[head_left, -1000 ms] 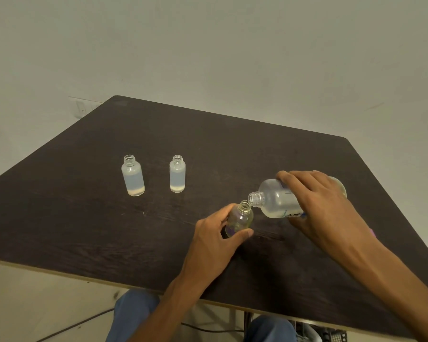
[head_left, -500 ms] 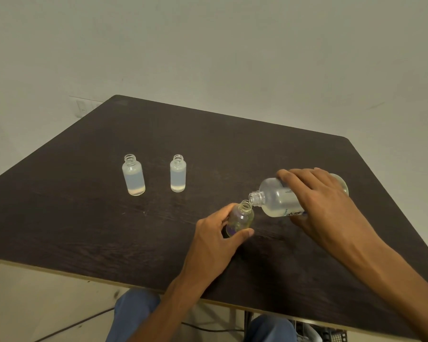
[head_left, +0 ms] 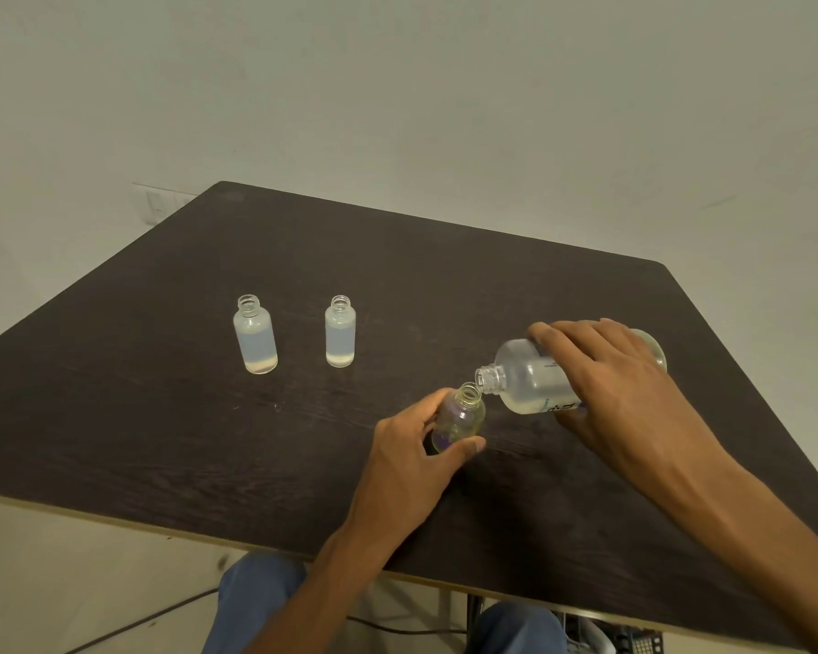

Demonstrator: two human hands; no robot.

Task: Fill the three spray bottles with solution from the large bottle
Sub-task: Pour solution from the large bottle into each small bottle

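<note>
On the dark wooden table (head_left: 161, 417) stand two small uncapped clear bottles, the left one (head_left: 255, 336) and the middle one (head_left: 340, 333), both upright and holding cloudy liquid. A third small bottle (head_left: 461, 416) stands nearer me, and my left hand (head_left: 412, 457) grips its body from the left. My right hand (head_left: 605, 384) grips the large frosted bottle (head_left: 527, 377), tipped almost flat with its open neck just above the small bottle's mouth. Pale liquid lies along the large bottle's lower side.
The table's front edge (head_left: 209, 542) runs close to my knees (head_left: 256, 601), which show below it in blue trousers. A plain wall (head_left: 397, 87) rises behind the table. Cables lie on the floor under the table.
The large bottle's neck has dipped slightly lower toward the small bottle's mouth. Both hands keep their holds, and the two far bottles have not moved.
</note>
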